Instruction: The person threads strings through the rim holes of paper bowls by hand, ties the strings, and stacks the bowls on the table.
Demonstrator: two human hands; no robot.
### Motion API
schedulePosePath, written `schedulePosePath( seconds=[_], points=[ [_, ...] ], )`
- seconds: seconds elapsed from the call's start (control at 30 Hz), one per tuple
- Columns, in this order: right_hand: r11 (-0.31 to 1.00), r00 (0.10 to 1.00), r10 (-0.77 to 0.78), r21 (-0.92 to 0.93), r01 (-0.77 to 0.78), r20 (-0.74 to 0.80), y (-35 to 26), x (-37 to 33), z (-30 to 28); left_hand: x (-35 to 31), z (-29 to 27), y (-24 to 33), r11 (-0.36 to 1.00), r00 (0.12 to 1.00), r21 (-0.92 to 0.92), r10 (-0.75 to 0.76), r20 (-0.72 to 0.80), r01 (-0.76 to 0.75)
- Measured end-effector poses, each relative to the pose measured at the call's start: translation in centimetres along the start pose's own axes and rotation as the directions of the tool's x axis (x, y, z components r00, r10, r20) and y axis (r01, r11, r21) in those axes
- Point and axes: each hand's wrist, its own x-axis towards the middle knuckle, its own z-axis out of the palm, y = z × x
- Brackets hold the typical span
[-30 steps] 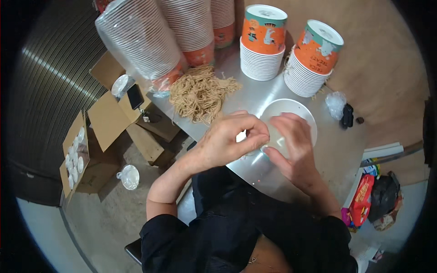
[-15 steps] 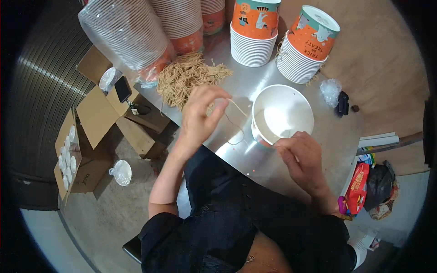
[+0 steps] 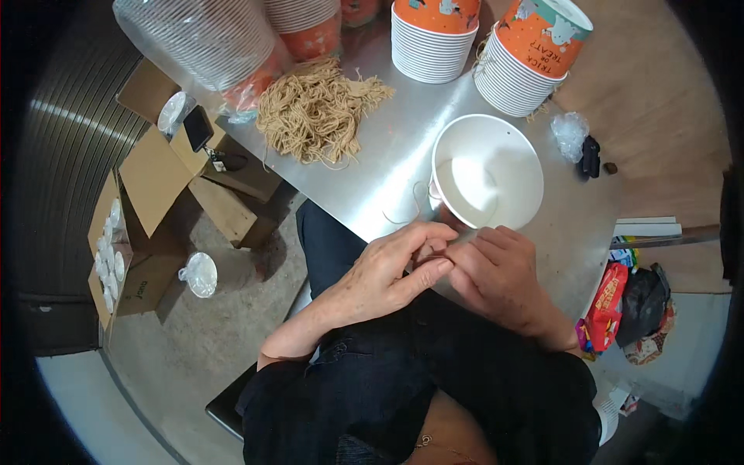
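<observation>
A white paper bucket (image 3: pixel 504 190) stands on the metal table with its mouth tilted toward me. A thin tan string (image 3: pixel 419 190) loops from the bucket's left side down toward my hands. Just in front of the bucket, my left hand (image 3: pixel 387 267) is pinched closed, its fingertips meeting those of the other hand. My right hand (image 3: pixel 500 275) is curled closed beside it; what its fingers hold is hidden. Farther left lies a loose pile of tan strings (image 3: pixel 310 112).
Two upside-down stacks of orange-and-white buckets (image 3: pixel 434 50) (image 3: pixel 523 74) stand at the back. Bagged bucket stacks (image 3: pixel 205 39) rise at the far left. Crumpled clear plastic (image 3: pixel 570 136) and a black object (image 3: pixel 590 157) lie right. Open cardboard boxes (image 3: pixel 159 178) sit beside the table.
My left hand has come down and right with the string to meet my right hand. The right hand has left the bucket's rim and drawn toward me.
</observation>
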Motion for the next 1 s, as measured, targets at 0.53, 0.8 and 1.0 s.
schedulePosePath(
  seconds=[0.53, 0.8, 1.0],
  points=[
    [0.942, 0.967, 0.255, 0.223, -0.249, 0.002, 0.2, -1.1, -2.3, -0.6, 1.1, -2.2, 0.907, 0.995, -0.410, -0.101, 0.004, 0.093],
    [0.949, 0.990, 0.129, 0.295, -0.107, -0.056, 0.3, -1.5, -0.2, -0.1, 1.7, -1.5, 0.882, 0.993, -0.457, -0.113, 0.038, 0.118],
    [0.952, 0.991, 0.126, 0.287, -0.107, -0.049, 1.0, -1.8, -0.2, 0.1, 2.1, -1.8, 0.884, 0.991, -0.448, -0.132, 0.031, 0.132]
  ],
)
